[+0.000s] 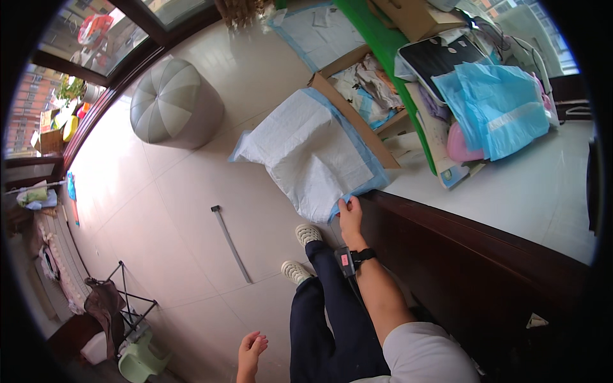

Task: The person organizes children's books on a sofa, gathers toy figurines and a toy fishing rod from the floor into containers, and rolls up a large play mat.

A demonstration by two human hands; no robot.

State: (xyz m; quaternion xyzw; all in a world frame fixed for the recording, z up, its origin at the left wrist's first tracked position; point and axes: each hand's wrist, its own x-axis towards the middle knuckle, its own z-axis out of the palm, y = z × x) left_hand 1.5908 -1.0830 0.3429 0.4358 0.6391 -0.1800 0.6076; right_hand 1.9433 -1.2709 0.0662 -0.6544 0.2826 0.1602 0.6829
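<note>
My right hand (351,216) grips the near corner of a disposable absorbent pad (311,148), white inside with a light-blue edge. The pad hangs unfolded and creased in front of the cardboard box (357,119), its far part reaching left over the floor. Crumpled cloth and paper pieces (376,91) show inside the box, beside a green panel edge (407,100). My left hand (251,353) hangs low over the floor at the bottom, holding nothing, fingers loosely bent and a little apart. A band with a small device (352,258) sits on my right wrist.
Blue folded pads (498,110) and a pink item (462,143) lie on the white counter (527,191) to the right. A grey pouf (175,103) stands at the upper left. A grey strip (232,246) lies on the tiles. A green plastic stool (141,359) is at lower left.
</note>
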